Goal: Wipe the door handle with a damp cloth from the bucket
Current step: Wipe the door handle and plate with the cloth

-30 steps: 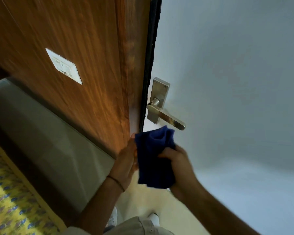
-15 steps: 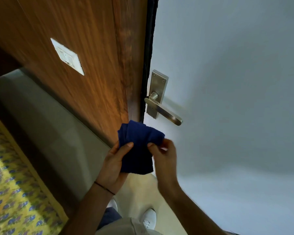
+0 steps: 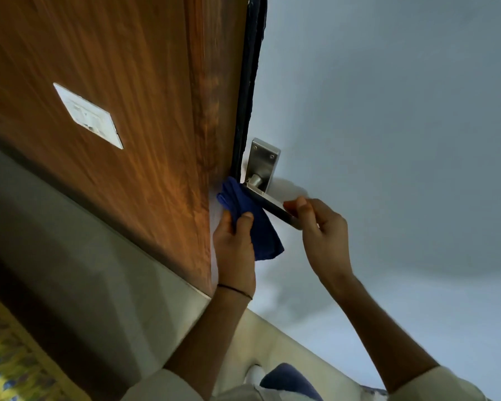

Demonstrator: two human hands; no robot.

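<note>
Two broad surfaces frame everything: the wood-grain panel (image 3: 113, 96) on the left, carrying a white switch plate (image 3: 88, 116), and the pale grey door (image 3: 388, 125) filling the right, with a black seal strip (image 3: 248, 91) running down between them. Just right of that strip sits the metal backplate (image 3: 264, 162), and from its spindle the door handle (image 3: 268, 202) runs as a lever down and to the right, its long axis slanting toward the near right.

The left hand (image 3: 235, 250) is closed on the blue cloth (image 3: 252, 218), thumb pressed over the fabric, which is bunched up against the spindle end of the lever and hangs below it. The right hand (image 3: 321, 230) pinches the lever's free end between thumb and fingers, seemingly to steady it.

So the cloth lies at the left, upper end of the handle, and the unwiped length stretches away from it to the right and downward, toward the right hand. My judgement is that the wipe should travel along that slant, and the right hand would have to give way as the cloth nears the tip. No bucket is in view.
</note>
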